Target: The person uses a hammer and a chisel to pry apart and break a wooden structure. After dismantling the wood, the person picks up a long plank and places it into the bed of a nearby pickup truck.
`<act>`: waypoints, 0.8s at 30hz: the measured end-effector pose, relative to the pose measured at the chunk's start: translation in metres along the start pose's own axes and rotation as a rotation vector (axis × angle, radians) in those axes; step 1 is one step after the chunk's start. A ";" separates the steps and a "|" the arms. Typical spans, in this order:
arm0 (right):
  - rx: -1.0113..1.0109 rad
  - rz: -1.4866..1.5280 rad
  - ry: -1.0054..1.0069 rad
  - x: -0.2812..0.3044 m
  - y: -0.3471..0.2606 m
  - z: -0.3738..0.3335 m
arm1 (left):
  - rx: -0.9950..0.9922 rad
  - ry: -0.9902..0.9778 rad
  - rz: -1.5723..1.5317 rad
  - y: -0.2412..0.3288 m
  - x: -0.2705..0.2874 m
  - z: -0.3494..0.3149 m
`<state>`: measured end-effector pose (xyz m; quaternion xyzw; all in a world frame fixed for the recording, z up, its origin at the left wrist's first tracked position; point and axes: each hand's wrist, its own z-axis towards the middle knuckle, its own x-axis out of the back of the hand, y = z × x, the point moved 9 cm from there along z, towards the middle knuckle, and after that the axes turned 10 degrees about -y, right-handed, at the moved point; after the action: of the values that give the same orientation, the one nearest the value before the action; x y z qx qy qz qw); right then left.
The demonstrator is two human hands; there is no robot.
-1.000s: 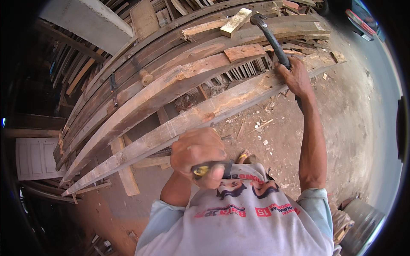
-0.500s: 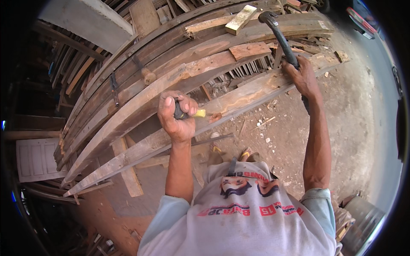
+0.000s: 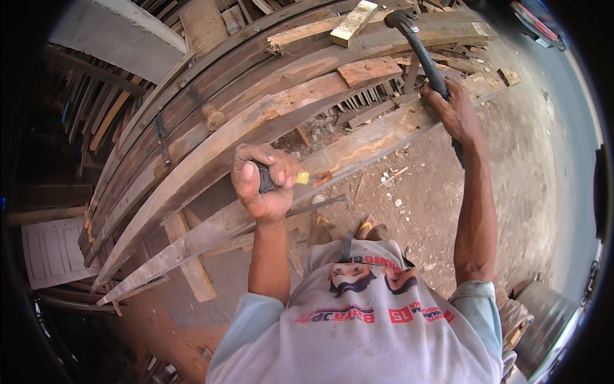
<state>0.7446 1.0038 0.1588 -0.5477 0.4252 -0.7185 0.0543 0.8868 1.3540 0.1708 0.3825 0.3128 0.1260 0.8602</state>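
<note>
My left hand (image 3: 265, 182) is closed round the black and yellow handle (image 3: 302, 177) of a chisel-like tool, whose thin shaft is mostly hidden. It points at a reddish-brown notch (image 3: 322, 178) in the nearest long plank (image 3: 368, 146). In my right hand (image 3: 454, 112) is a claw hammer (image 3: 419, 51) gripped by its black handle. Its head is raised up and away from the tool, over the far planks.
Several long curved planks (image 3: 256, 115) lie beyond the nearest one. On them rest a wooden mallet (image 3: 211, 115), a slim metal tool (image 3: 162, 139) and a short wood block (image 3: 354, 24). Wood chips (image 3: 398, 203) litter the ground near my feet. A road (image 3: 563, 83) runs along the right.
My left hand and its tool sit slightly lower and further left in view, and more of the yellow part is covered. The hammer stays raised, with a small shift as the view moves.
</note>
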 end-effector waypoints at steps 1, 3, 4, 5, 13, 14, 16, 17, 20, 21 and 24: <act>-0.012 -0.002 -0.003 0.000 0.004 0.000 | -0.008 -0.019 0.000 0.003 -0.002 0.002; -0.023 -0.002 -0.014 -0.002 0.008 0.003 | 0.008 -0.014 0.002 0.000 0.000 0.004; -0.015 -0.006 -0.014 -0.002 0.006 0.002 | 0.022 -0.013 0.009 -0.006 0.002 0.003; -0.008 -0.009 -0.012 0.000 0.002 0.000 | 0.036 -0.014 0.014 -0.011 0.003 0.002; 0.033 0.000 0.011 0.002 0.002 0.000 | -0.008 -0.047 0.131 -0.009 -0.007 -0.008; 0.023 0.025 -0.006 0.002 0.003 0.000 | -0.007 -0.069 0.133 -0.011 -0.014 -0.009; 0.043 0.065 -0.003 0.002 0.004 -0.001 | -0.001 -0.097 0.104 -0.015 -0.018 -0.012; 0.077 0.081 0.018 0.002 0.004 0.000 | 0.001 -0.105 0.113 -0.015 -0.020 -0.012; 0.095 0.083 0.057 0.004 0.002 -0.006 | 0.000 -0.134 0.165 -0.013 -0.023 -0.012; 0.087 0.074 0.068 0.005 0.003 -0.009 | 0.022 -0.120 0.244 -0.013 -0.023 -0.012; 0.095 0.134 0.111 -0.002 -0.004 -0.030 | 0.098 -0.094 0.458 -0.005 -0.026 -0.012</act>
<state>0.7221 1.0241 0.1590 -0.4742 0.4286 -0.7619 0.1046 0.8588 1.3456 0.1722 0.4903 0.1834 0.2846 0.8031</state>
